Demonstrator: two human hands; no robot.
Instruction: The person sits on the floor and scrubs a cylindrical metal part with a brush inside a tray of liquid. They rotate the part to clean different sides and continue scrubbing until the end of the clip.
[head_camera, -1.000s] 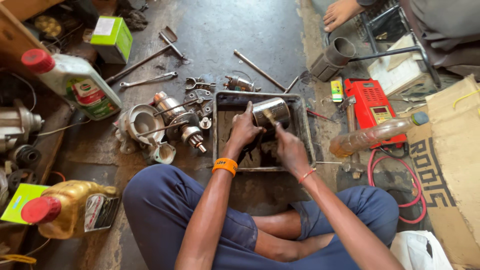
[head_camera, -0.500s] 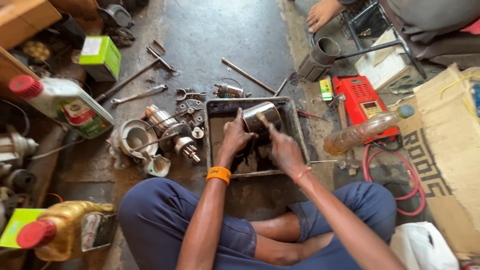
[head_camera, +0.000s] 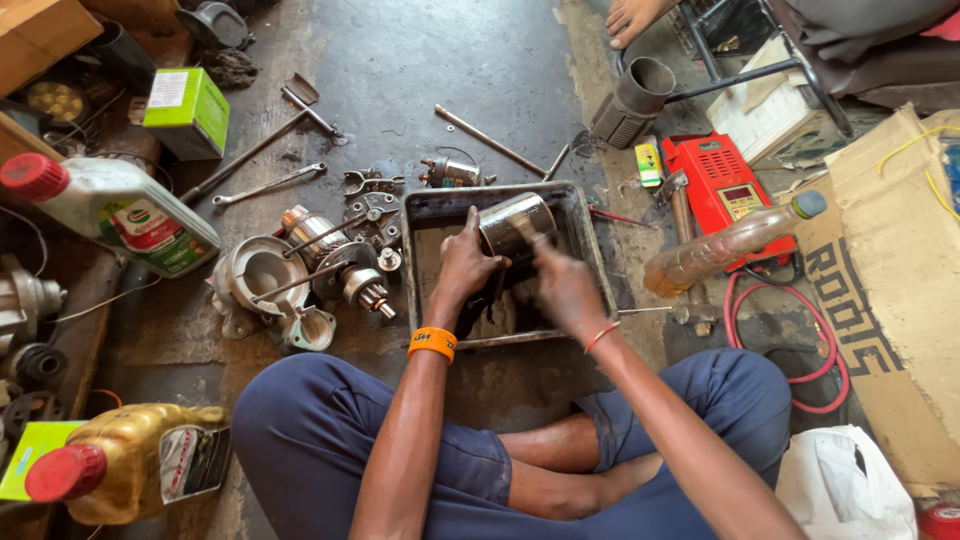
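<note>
I sit cross-legged on a stained concrete floor over a shallow black metal tray (head_camera: 585, 250) of dirty liquid. My left hand (head_camera: 462, 265), with an orange band on its wrist, grips a shiny metal cylinder housing (head_camera: 515, 222) over the tray. My right hand (head_camera: 562, 285) is against the cylinder's lower end; it is blurred, and a dark object seems to be in its fingers, too small to tell. Left of the tray lie dismantled motor parts (head_camera: 300, 270).
Wrenches (head_camera: 268, 185) and a long rod (head_camera: 490, 140) lie beyond the tray. A green box (head_camera: 186, 112) and oil bottles (head_camera: 110, 215), (head_camera: 125, 465) stand at left. At right are a red meter (head_camera: 725, 185), a plastic bottle (head_camera: 730, 245), cardboard (head_camera: 890, 260), a red hose (head_camera: 800, 345). Another person's foot (head_camera: 632, 14) is at top.
The view has shifted slightly. Both hands stay on the cylinder over the tray, the right hand moving against it.
</note>
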